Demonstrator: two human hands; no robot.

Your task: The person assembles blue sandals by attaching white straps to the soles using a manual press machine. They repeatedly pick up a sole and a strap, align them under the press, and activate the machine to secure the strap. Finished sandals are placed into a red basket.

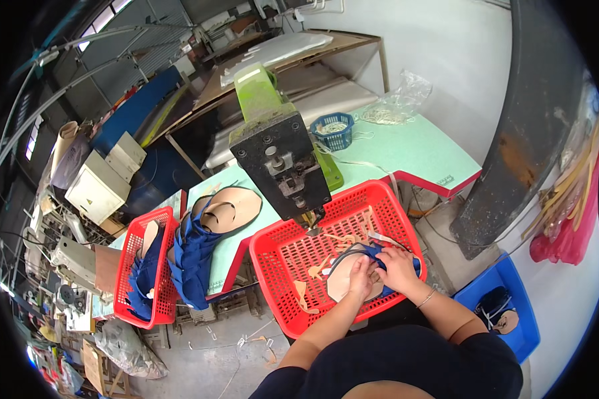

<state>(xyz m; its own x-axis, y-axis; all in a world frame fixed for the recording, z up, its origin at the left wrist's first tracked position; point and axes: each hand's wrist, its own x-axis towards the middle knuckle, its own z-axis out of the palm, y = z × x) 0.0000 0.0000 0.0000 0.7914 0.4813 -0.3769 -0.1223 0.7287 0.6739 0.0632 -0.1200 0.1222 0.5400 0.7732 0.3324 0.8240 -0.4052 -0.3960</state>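
Observation:
Over the red plastic basket (273,292), both my hands are on a shoe piece with a tan insole-like panel (340,275) and dark blue fabric with a black edge. My left hand (360,279) pinches its near part, thumb and fingers together. Beside it, my right hand (397,268) is closed over the blue fabric, fingers bent; the fingertips of both hands nearly meet. Just beyond hangs the black head of a green sewing machine (283,156), its needle area above the basket. Tan scrap strips (316,268) lie in the basket around the piece.
On the green tabletop (412,146) stand a blue basket of cord (333,132) and a stack of blue-and-tan shoe pieces (206,229). A second red basket (163,306) is at the left. At the right are a blue bin (527,312) and a dark metal post (519,146).

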